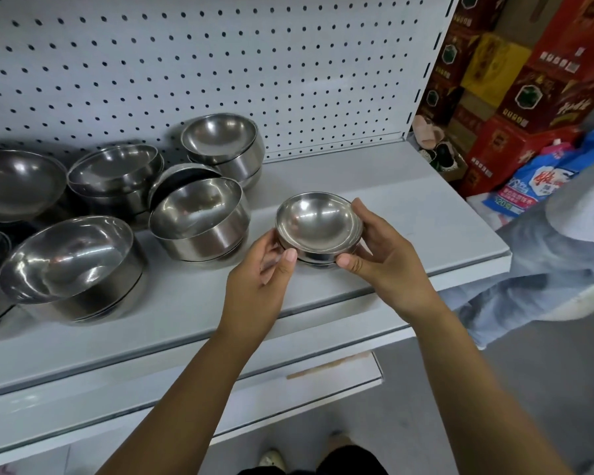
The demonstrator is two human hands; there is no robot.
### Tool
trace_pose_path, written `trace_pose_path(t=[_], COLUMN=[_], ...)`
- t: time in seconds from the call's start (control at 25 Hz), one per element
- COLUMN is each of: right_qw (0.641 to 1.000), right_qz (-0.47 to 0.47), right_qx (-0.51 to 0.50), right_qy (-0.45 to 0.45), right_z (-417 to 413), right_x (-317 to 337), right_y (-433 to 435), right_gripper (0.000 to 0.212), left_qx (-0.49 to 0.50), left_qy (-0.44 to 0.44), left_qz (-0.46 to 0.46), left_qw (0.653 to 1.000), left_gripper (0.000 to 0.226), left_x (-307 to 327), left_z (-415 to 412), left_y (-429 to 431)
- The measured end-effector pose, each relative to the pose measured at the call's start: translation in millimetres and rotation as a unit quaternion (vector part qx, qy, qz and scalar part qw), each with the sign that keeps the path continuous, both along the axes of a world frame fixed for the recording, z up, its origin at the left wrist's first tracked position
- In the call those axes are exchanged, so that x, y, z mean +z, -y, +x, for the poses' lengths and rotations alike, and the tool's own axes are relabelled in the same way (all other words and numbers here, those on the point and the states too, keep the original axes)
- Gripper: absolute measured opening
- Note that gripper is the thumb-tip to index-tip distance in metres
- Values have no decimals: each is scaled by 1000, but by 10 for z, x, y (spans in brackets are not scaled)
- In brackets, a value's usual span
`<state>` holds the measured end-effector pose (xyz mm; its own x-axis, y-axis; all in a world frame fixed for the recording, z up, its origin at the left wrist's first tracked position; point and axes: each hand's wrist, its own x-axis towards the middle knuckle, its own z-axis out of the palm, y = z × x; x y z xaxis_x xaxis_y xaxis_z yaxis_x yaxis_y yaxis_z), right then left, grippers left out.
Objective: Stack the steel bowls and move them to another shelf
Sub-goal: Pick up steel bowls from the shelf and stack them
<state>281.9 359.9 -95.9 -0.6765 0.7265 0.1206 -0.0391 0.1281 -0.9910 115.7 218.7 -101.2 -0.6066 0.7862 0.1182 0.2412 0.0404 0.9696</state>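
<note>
Cupping the small stack of shallow steel bowls (319, 225), your left hand (259, 272) and right hand (379, 255) pinch opposite rims, keeping it nested.

Red cartons (494, 152) beside blue bag (528, 183)

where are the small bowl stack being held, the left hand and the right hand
small bowl stack (318, 222): head view, inside of the top bowl
left hand (261, 270): head view, base of the thumb
right hand (384, 255): head view, middle of the hand
</note>
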Motion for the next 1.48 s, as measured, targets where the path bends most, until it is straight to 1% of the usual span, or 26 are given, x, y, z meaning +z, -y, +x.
trace_pose_path(t=[0.16,0.2,0.24,0.32,0.44,0.48,0.56,0.64,0.72,0.88,0.96,1.04,1.08,1.16,1.2,1.28,1.32,1.4,1.48], right_qw=[998,997,998,999,997,994,984,974,961,915,895,882,878,861,862,880,886,897,907], right_qz=[35,39,36,35,67,84,127,161,207,344,389,414,414,424,422,403,402,402,389], right_qx=[38,40,35,17,28,49,91,120,147,205,214,214,224,251,251,225,206,169,159], right_qy=[46,44,31,12,35,49,82,107,107,41,33,65,91,126,129,115,100,71,34], right_z=[67,85,89,23,-222,-325,-542,-794,-1084,-1631,-1899,-2126,-2226,-2349,-2382,-2407,-2415,-2405,-2368], right_x=[73,121,171,282,429,465,517,577,663,817,800,753,715,629,600,579,583,605,629], right_y=[-154,-217,-293,-486,-811,-927,-1133,-1286,-1350,-1294,-1281,-1262,-1246,-1226,-1215,-1205,-1204,-1197,-1200], right_gripper=[94,94,90,70,40,34,29,28,27,27,34,48,51,47,45,44,40,25,17], left_qx=[12,14,17,29,48,60,81,108,162,243,268,292,301,306,305,307,308,309,306], left_qy=[0,-6,-18,-32,-34,-39,-53,-56,-58,-54,-46,-38,-36,-28,-25,-23,-24,-26,-31], left_qz=[3,7,10,12,8,4,-18,-36,-47,-26,-16,-13,-14,-17,-17,-12,-9,-4,1], left_qw=[1000,1000,1000,999,998,997,995,992,984,968,962,956,953,951,952,951,951,951,952], left_gripper=[54,54,54,54,57,64,82,95,100,104,109,112,112,110,109,107,106,105,104], left_x=[31,35,33,14,6,21,76,97,104,50,50,49,43,33,30,12,7,4,6], left_z=[48,55,60,92,191,249,375,504,614,709,707,685,677,669,673,686,689,690,681], left_y=[-12,-15,-17,-32,-55,-68,-125,-220,-322,-382,-329,-257,-225,-194,-194,-209,-216,-219,-211])
